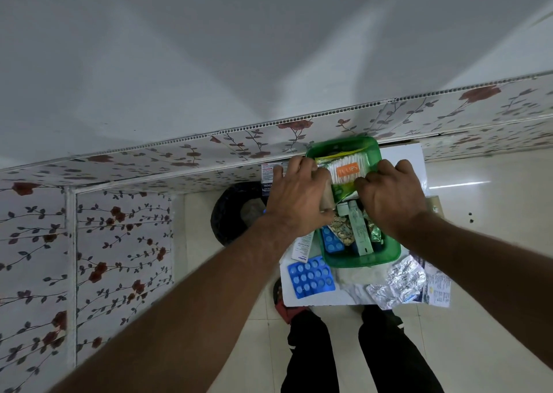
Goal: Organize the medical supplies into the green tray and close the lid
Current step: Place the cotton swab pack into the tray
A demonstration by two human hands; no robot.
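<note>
A green tray stands on a small white table, with its green lid open at the far end. Inside lie a pale green tube, a blue blister pack and gold-coloured tablet strips. Both hands grip a clear packet of cotton buds with an orange label over the lid end. My left hand holds its left side, my right hand its right side.
On the table in front of the tray lie a blue blister pack, silver foil strips, a white box and a printed leaflet. A dark round bin stands on the floor at left. A flower-patterned wall panel runs behind and left.
</note>
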